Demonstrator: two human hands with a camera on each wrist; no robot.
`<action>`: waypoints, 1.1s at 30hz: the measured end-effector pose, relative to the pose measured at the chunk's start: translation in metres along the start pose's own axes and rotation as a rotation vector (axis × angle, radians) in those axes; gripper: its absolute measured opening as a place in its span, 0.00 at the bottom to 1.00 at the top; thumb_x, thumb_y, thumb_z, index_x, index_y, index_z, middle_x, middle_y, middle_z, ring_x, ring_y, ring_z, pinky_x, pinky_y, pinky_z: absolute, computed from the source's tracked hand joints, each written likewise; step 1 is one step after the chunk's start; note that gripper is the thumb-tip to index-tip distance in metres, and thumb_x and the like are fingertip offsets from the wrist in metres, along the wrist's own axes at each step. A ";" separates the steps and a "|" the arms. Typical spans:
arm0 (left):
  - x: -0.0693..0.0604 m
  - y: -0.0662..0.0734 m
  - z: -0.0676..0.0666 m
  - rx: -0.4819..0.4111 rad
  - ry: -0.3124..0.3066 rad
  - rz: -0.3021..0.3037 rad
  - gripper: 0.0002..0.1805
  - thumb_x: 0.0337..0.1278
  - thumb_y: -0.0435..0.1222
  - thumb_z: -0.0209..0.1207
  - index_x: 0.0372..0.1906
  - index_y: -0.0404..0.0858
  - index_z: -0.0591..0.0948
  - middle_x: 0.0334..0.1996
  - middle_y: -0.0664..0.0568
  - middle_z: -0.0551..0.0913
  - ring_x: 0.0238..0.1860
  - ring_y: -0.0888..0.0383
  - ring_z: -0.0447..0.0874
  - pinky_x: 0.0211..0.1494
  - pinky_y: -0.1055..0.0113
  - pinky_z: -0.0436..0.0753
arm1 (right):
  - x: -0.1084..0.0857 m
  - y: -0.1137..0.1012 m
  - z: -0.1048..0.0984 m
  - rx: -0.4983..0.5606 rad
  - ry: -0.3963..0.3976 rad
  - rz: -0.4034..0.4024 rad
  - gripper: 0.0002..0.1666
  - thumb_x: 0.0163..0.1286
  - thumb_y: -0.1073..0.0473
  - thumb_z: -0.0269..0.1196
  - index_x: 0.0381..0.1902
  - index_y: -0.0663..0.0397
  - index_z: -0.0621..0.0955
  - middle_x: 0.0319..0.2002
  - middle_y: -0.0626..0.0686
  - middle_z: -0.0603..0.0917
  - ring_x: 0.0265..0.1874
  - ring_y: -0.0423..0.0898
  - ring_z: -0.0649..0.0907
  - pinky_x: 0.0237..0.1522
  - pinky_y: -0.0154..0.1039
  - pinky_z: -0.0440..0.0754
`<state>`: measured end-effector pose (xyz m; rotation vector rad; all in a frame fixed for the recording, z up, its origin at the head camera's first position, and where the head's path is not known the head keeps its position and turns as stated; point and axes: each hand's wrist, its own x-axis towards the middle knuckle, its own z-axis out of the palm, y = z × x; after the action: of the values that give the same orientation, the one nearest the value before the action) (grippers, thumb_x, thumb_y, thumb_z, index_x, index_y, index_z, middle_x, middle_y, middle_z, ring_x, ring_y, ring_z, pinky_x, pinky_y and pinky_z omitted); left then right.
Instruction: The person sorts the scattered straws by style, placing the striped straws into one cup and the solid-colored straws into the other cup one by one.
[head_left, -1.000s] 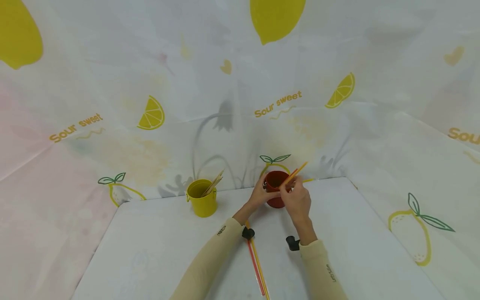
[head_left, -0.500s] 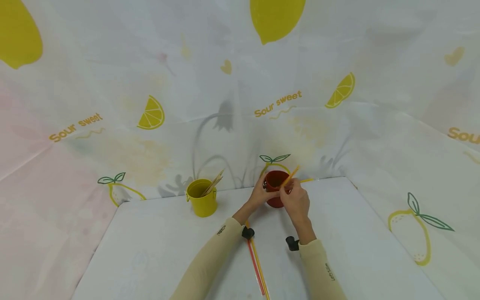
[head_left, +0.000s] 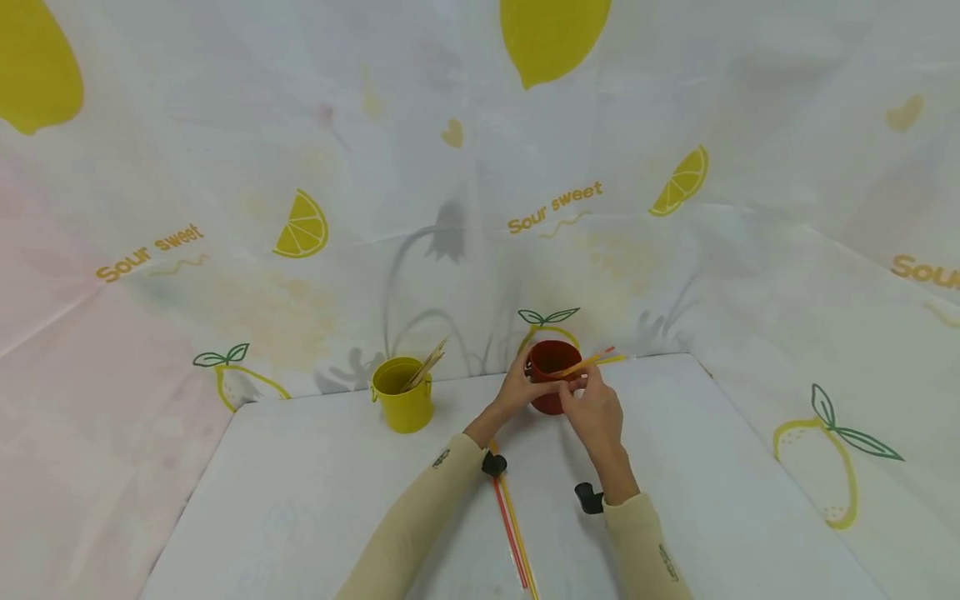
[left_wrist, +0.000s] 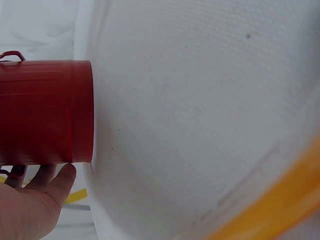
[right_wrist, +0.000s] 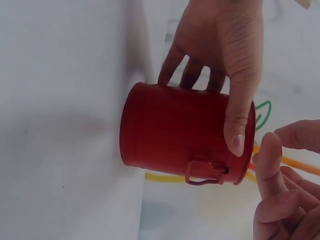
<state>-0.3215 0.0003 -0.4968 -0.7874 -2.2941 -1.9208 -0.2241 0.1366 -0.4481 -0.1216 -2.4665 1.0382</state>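
In the head view, my left hand (head_left: 514, 390) holds the red bucket (head_left: 550, 404) from the left. The right wrist view shows that thumb lying along the wall of the bucket (right_wrist: 175, 127); other fingertips show beyond it. At the right of the rim, my right hand (head_left: 595, 412) has its fingers bent about orange and red straws (head_left: 591, 362) that slant from the bucket's mouth. The right wrist view shows an orange straw (right_wrist: 302, 166) passing behind the thumb of my right hand (right_wrist: 280, 200); the exact grip is partly hidden. The bucket stands upright on the white table.
A yellow bucket (head_left: 406, 410) with thin wooden sticks (head_left: 427, 367) stands to the left. Red and orange straws (head_left: 512, 529) lie between my forearms. Another yellow straw (head_left: 613, 359) lies behind the red bucket. A lemon-printed cloth (head_left: 375, 167) rises behind the table.
The straws at my right hand have tipped from steeply raised to nearly flat, leaning right over the rim. The right hand has shifted slightly. My left hand stays on the red bucket.
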 end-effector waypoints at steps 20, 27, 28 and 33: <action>-0.005 0.015 0.000 -0.013 -0.001 -0.062 0.39 0.51 0.34 0.72 0.68 0.41 0.67 0.60 0.52 0.75 0.57 0.55 0.73 0.57 0.56 0.78 | -0.049 -0.013 0.006 -0.032 -0.215 -0.124 0.13 0.60 0.58 0.71 0.40 0.56 0.82 0.24 0.46 0.83 0.19 0.41 0.75 0.22 0.37 0.74; -0.008 0.021 -0.002 -0.017 -0.015 -0.061 0.38 0.52 0.32 0.71 0.68 0.38 0.67 0.61 0.50 0.75 0.58 0.53 0.73 0.57 0.56 0.78 | -0.061 -0.015 0.014 -0.058 -0.428 -0.117 0.16 0.60 0.55 0.72 0.41 0.57 0.82 0.21 0.44 0.80 0.19 0.40 0.74 0.23 0.36 0.75; -0.008 0.022 -0.002 -0.015 -0.015 -0.066 0.38 0.52 0.33 0.71 0.68 0.38 0.67 0.61 0.50 0.75 0.58 0.54 0.73 0.57 0.56 0.78 | -0.062 -0.015 0.015 -0.059 -0.458 -0.118 0.16 0.60 0.55 0.72 0.41 0.58 0.82 0.21 0.43 0.79 0.18 0.40 0.74 0.22 0.36 0.74; -0.008 0.022 -0.002 -0.010 -0.015 -0.078 0.39 0.53 0.33 0.71 0.69 0.39 0.66 0.62 0.50 0.74 0.59 0.53 0.72 0.57 0.56 0.78 | -0.067 -0.015 0.018 -0.063 -0.570 -0.135 0.17 0.57 0.55 0.73 0.38 0.59 0.82 0.20 0.44 0.77 0.17 0.40 0.74 0.20 0.36 0.73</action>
<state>-0.3064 -0.0020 -0.4794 -0.7263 -2.3598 -1.9667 -0.1711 0.0967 -0.4740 0.3667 -2.9594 1.0436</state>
